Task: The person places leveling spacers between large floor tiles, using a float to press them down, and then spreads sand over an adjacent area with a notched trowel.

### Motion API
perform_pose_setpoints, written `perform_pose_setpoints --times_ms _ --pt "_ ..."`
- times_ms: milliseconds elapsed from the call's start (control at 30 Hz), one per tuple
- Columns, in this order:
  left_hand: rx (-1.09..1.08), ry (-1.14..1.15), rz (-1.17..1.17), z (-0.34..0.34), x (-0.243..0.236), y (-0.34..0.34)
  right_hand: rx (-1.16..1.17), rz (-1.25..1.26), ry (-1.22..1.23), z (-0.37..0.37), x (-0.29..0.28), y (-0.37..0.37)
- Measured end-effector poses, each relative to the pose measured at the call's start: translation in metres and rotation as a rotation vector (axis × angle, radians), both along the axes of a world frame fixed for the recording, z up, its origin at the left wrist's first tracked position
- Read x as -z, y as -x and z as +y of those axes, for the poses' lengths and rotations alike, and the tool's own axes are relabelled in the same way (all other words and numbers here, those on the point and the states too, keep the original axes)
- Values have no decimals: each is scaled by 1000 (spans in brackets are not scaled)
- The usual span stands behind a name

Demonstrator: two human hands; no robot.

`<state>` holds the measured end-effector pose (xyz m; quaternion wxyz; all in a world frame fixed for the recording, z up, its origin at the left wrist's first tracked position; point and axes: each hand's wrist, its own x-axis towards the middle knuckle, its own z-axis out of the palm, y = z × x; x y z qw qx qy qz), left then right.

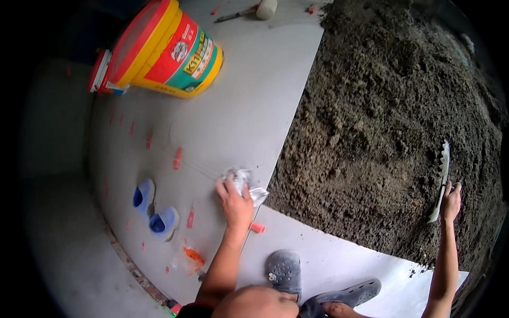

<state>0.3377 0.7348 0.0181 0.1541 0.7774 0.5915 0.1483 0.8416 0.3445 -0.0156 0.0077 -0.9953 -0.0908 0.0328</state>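
My left hand [235,204] is closed over a crumpled white and grey rag [258,196], pressing it on the pale floor tile [249,106] near the tile's edge. Out to the right, my right hand [451,203] grips a notched trowel [444,164], seen nearly edge-on with its teeth toward the far end. The trowel is over the bed of dark, crumbly mortar [360,132], which begins right where the tiles stop. Whether the blade touches the mortar, I cannot tell.
A large yellow, red and green bucket [207,63] stands at the far left. Red tile wedges [177,158] lie along the joints, one [257,227] near my left hand. Blue clogs [163,222] sit at left. A mallet [266,9] lies far off. My grey clogs [285,270] are below.
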Motion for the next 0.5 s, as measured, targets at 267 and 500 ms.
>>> perform_pose_setpoints --times_ms 267,500 --pt "395 106 -371 50 25 -89 -18 -54 13 21 -15 20" --pt "-88 -203 24 186 98 13 -39 91 -226 18 -4 8"
